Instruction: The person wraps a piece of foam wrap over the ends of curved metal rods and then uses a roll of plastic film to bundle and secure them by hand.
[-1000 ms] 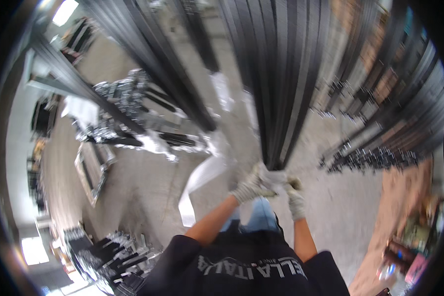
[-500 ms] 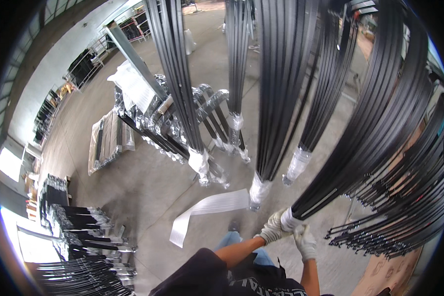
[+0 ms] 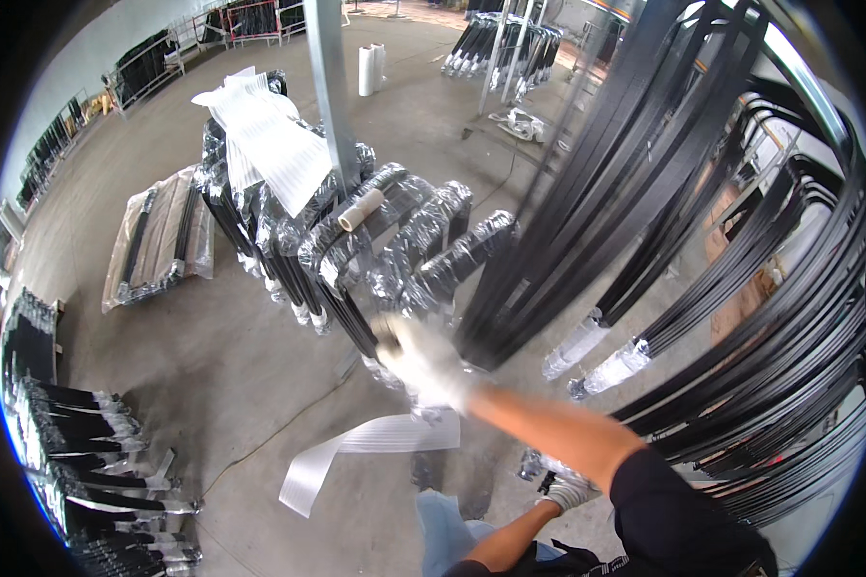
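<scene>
Scene: a workshop floor (image 3: 212,356) of bare concrete, seen from above the worker, with hanging bundles of long black strips on every side.
Right hand: the right hand (image 3: 425,363), in a white work glove and blurred, reached forward to the lower end of a hanging strip bundle (image 3: 548,240); whether its fingers had closed round the bundle could not be told.
Left hand: the left hand (image 3: 566,490), also gloved, sat low near the body, against the plastic-wrapped end (image 3: 534,465) of another bundle; its grip was not clear either.
Where the bundle was: hanging from an overhead rack (image 3: 808,77) on the right, its lower end just above the floor.
Handling: the strips looked long, thin and springy, bowing under their own weight; a whole bundle was likely heavy and awkward, best held near the gathered, wrapped end, where the film might be slippery.
Counts: two gloved hands; two clear-wrapped ends (image 3: 601,356) hung free to the right; about five film-wrapped bundles (image 3: 423,260) leaned on a post (image 3: 329,87); one white sheet strip (image 3: 366,447) lay on the floor; one roll of film (image 3: 360,210) rested atop the wrapped bundles.
</scene>
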A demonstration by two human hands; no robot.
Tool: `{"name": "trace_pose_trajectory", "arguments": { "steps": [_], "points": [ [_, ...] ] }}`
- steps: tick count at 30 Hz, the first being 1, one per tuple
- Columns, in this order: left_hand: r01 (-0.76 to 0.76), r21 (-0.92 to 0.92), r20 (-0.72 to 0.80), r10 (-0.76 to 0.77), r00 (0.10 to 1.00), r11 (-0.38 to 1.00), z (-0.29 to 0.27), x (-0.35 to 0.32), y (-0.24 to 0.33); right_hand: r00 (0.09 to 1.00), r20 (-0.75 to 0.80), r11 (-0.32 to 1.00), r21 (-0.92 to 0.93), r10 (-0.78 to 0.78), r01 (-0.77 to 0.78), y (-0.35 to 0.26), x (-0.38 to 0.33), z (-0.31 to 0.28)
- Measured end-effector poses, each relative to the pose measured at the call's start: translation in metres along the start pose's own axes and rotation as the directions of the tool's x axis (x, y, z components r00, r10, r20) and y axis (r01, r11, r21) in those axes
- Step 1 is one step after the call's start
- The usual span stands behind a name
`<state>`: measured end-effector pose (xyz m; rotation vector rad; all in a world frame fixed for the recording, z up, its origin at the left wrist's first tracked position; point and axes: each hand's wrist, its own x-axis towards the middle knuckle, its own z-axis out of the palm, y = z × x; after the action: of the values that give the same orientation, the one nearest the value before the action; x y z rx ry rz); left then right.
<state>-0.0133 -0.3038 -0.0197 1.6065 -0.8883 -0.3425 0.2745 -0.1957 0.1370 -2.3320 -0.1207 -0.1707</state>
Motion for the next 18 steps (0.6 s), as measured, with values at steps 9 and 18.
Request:
{"name": "trace_pose_trajectory", "arguments": {
  "steps": [9, 18],
  "points": [
    [-0.016, -0.175, 0.001, 0.017, 1.000, 0.984, -0.047, 0.005, -0.027, 0.966, -0.041, 0.657, -0.741, -0.254, 0.141, 0.077, 0.243, 0.084],
    [0.037, -0.216, 0.043, -0.028, 0.999, 0.976, -0.057, -0.012, -0.015, 0.973, -0.213, 0.996, -0.011, -0.088, 0.088, -0.014, 0.184, 0.075]
  ]
}}
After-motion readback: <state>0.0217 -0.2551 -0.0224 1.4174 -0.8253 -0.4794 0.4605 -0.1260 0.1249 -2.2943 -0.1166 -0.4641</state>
